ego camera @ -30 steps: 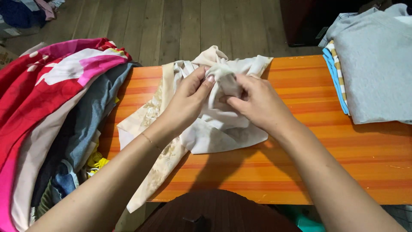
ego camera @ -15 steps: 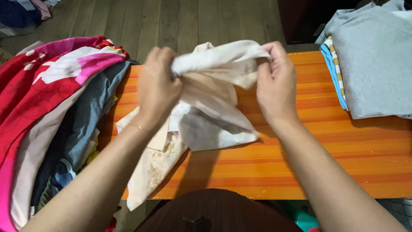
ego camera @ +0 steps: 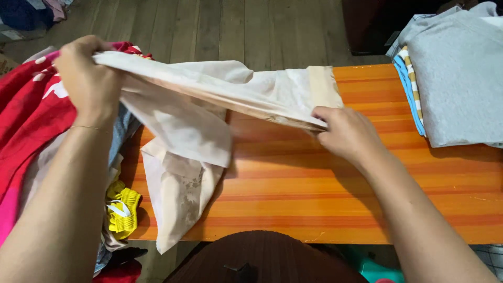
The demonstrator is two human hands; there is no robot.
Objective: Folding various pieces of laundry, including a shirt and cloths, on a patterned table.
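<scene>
A thin cream-white garment (ego camera: 209,105) is stretched out above an orange striped table (ego camera: 325,178). My left hand (ego camera: 86,78) grips one end of it, raised high at the left over the clothes heap. My right hand (ego camera: 346,133) pinches the other end low, close to the tabletop near the middle. Part of the garment hangs down over the table's left front edge, with a faint pattern on it.
A heap of mixed clothes (ego camera: 31,120), red, pink and grey, lies at the left, with a yellow item (ego camera: 123,209) lower down. A stack of folded grey and striped clothes (ego camera: 456,78) sits at the table's right end. Wooden floorboards (ego camera: 220,31) lie beyond.
The bunched garment has been lifted and pulled open. My left hand swung far out to the left and up; my right hand moved down toward the table, holding the other end.
</scene>
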